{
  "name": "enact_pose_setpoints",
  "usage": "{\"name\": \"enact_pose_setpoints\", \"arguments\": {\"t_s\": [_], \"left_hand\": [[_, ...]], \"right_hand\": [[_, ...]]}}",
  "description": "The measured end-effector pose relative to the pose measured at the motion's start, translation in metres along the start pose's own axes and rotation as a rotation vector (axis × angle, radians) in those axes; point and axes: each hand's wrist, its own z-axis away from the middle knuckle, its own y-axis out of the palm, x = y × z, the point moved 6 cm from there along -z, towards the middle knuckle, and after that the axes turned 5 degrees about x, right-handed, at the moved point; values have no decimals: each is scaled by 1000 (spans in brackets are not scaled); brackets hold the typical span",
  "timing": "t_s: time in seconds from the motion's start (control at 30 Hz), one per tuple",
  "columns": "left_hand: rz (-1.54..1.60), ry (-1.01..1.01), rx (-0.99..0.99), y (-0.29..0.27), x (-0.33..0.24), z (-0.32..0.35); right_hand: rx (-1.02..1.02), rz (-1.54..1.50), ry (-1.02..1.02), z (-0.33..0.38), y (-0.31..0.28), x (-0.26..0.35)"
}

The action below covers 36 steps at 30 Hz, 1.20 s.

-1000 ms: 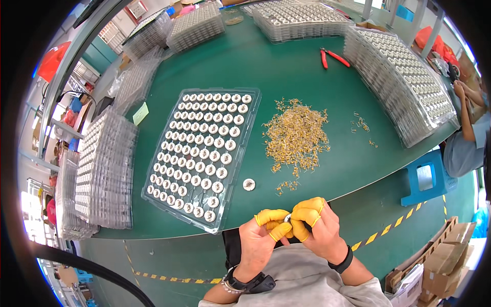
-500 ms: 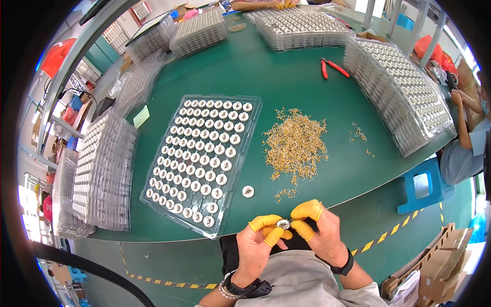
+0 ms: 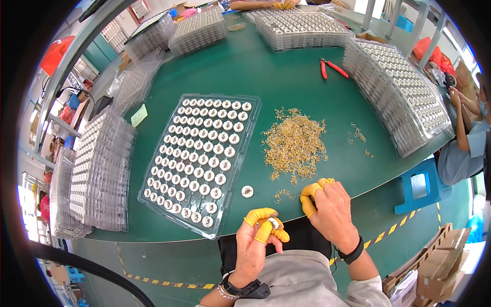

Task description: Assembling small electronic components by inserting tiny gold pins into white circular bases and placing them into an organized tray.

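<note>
Yellow finger cots cover fingertips on both hands. Between the bent fingers of my left hand (image 3: 252, 244), near the table's front edge, a small white round part (image 3: 274, 223) is gripped, tilted on its side. My right hand (image 3: 330, 209) is over the table edge with its fingers pinched together; whatever they hold is hidden. Close to its fingertips lie a few small bent wire pieces (image 3: 283, 194), in front of a large pile of gold and silver ones (image 3: 294, 146). One white round part (image 3: 247, 192) sits alone beside a clear plastic tray (image 3: 225, 197) filled with rows of similar parts.
Stacked trays stand at the left (image 3: 102, 174), right (image 3: 404, 92) and back (image 3: 302, 30) of the green table (image 3: 215, 66). Red-handled pliers (image 3: 324, 69) lie towards the back. A blue stool (image 3: 420, 187) is at the right, near a seated person (image 3: 463, 158). Another person's hands show at the far edge.
My right hand has left the round part and moved right and away from me to the loose wire pieces. My left hand keeps the part, now tilted on its side.
</note>
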Motion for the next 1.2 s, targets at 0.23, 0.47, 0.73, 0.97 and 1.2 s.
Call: {"name": "enact_pose_setpoints", "arguments": {"t_s": [0.23,0.47,0.73,0.97,1.2], "left_hand": [[-6,31,33,2,1,-2],[-1,23,55,4,3,-1],[-96,33,22,7,4,-2],[-119,47,34,8,4,-2],[-134,75,48,7,5,-3]], "right_hand": [[-81,-93,61,8,-6,-13],[-13,29,-24,4,-2,-2],[-61,-58,41,9,-6,-16],[25,5,-59,3,-1,-3],[2,-128,-4,0,-5,-14]]}}
